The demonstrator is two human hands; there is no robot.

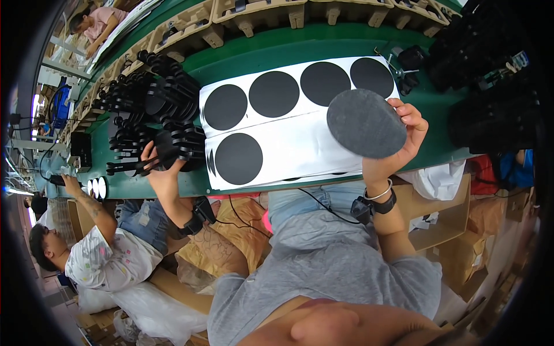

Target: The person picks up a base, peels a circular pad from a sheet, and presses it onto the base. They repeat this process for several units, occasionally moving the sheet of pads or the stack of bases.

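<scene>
My right hand holds up a round dark grey pad by its right edge, above the white backing sheets. Those sheets lie on the green bench and carry several black round stickers. My left hand reaches left and grips a black plastic part at the edge of a heap of similar black parts. Both wrists wear black bands with cables.
The green workbench runs across the view, with beige moulded trays along its far side. More black parts pile at the right. A co-worker sits at my left, reaching onto the bench. Cardboard boxes stand at the lower right.
</scene>
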